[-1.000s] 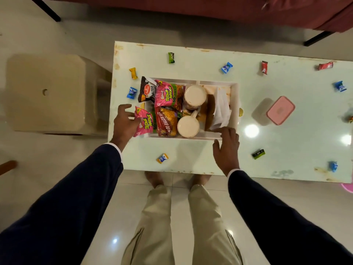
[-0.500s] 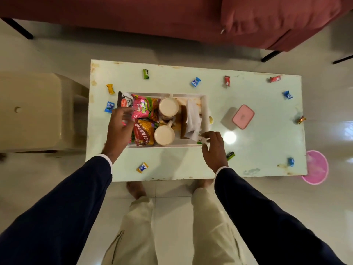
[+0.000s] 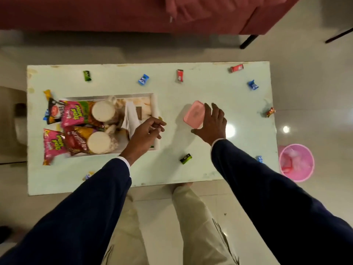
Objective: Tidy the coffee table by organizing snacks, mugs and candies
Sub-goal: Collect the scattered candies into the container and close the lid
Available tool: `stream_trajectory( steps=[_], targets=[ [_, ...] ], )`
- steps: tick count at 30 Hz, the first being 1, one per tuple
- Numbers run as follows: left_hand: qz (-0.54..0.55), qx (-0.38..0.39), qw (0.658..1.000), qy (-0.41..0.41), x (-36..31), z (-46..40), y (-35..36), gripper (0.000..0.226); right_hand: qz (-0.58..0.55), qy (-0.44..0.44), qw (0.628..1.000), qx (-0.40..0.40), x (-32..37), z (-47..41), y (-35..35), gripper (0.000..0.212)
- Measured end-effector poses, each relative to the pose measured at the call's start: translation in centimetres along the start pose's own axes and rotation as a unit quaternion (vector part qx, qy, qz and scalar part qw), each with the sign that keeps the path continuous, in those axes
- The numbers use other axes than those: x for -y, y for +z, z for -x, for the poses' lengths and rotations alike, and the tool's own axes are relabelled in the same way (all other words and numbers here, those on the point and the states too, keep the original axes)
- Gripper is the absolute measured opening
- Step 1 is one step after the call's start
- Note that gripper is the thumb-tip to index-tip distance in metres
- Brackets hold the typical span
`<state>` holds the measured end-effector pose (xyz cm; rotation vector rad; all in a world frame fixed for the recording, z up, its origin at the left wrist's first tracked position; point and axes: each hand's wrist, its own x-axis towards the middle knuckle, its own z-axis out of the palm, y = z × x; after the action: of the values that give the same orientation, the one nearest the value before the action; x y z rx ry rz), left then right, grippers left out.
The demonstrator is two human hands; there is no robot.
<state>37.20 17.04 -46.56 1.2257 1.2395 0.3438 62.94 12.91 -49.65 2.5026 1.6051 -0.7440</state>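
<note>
A white tray (image 3: 156,104) on the pale green coffee table (image 3: 238,104) holds two cream mugs (image 3: 103,111) (image 3: 99,142), several snack packets (image 3: 73,113) and white napkins (image 3: 131,117). One pink packet (image 3: 52,147) hangs over the tray's left rim. My left hand (image 3: 147,131) hovers over the tray's right rim with fingers curled together; nothing shows in it. My right hand (image 3: 212,123) grips a pink lidded box (image 3: 193,114), fingers along its right side and thumb at its near corner. Wrapped candies lie scattered: green (image 3: 87,75), blue (image 3: 143,79), red (image 3: 179,75), dark green (image 3: 185,158).
More candies lie near the table's right edge: red (image 3: 236,68), blue (image 3: 253,85), brown (image 3: 271,111). A pink bin (image 3: 296,162) stands on the floor at the right. A red sofa (image 3: 133,12) runs behind the table and a beige stool (image 3: 9,123) sits at the left.
My left hand left the snack packets and crossed to the tray's right rim. My right hand left the tray's front corner and reached right onto the pink box. The view shifted right.
</note>
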Motion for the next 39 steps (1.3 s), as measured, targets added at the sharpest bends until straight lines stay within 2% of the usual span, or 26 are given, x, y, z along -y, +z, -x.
stream_trajectory(
  steps=[5,11,13,15,17,19,20,25,30,32,35,37,39],
  targets=[
    [-0.023,0.024,0.998,-0.044,0.6,-1.1,4.9,0.029,0.052,-0.100,0.993,0.048,-2.2,-3.7,0.2,0.130],
    [-0.009,0.034,0.993,-0.110,1.2,-2.1,6.8,0.021,-0.002,-0.125,0.991,0.045,-2.0,-4.8,1.2,0.119],
    [0.007,0.005,0.992,-0.124,0.8,-2.5,7.2,0.014,-0.069,-0.114,0.989,0.060,-2.4,-4.2,0.8,0.120],
    [0.063,-0.025,0.985,-0.161,-0.5,-2.8,7.9,0.014,-0.207,-0.095,0.967,0.115,-3.0,-2.6,-0.4,0.123],
    [0.180,0.006,0.956,-0.230,-1.6,-3.1,8.8,0.034,-0.319,-0.111,0.929,0.154,-3.9,0.3,-1.9,0.123],
    [0.272,0.098,0.915,-0.280,-2.6,-3.1,10.0,0.059,-0.345,-0.150,0.915,0.145,-4.9,3.9,-2.9,0.120],
    [0.287,0.131,0.902,-0.295,-3.1,-2.9,10.8,0.062,-0.339,-0.161,0.918,0.127,-5.5,5.7,-3.3,0.120],
    [0.189,0.164,0.923,-0.291,-3.6,-1.6,15.3,0.045,-0.270,-0.132,0.953,0.038,-8.0,11.3,-3.9,0.118],
    [0.233,0.176,0.910,-0.296,-2.7,-1.5,16.9,0.044,-0.253,-0.190,0.948,0.019,-10.1,10.2,-4.5,0.114],
    [0.253,0.155,0.908,-0.297,-2.5,-2.3,16.6,0.047,-0.244,-0.214,0.944,0.051,-10.4,9.0,-5.1,0.108],
    [0.247,0.161,0.914,-0.280,-2.5,-3.5,15.3,0.054,-0.291,-0.223,0.924,0.105,-11.3,7.4,-5.9,0.080],
    [0.218,0.204,0.920,-0.255,-2.4,-4.1,14.4,0.058,-0.386,-0.149,0.903,0.112,-12.2,6.3,-6.3,0.057],
    [0.202,0.223,0.920,-0.249,-2.4,-4.5,13.9,0.062,-0.477,-0.028,0.875,0.077,-13.5,4.9,-6.3,0.043]
  ],
)
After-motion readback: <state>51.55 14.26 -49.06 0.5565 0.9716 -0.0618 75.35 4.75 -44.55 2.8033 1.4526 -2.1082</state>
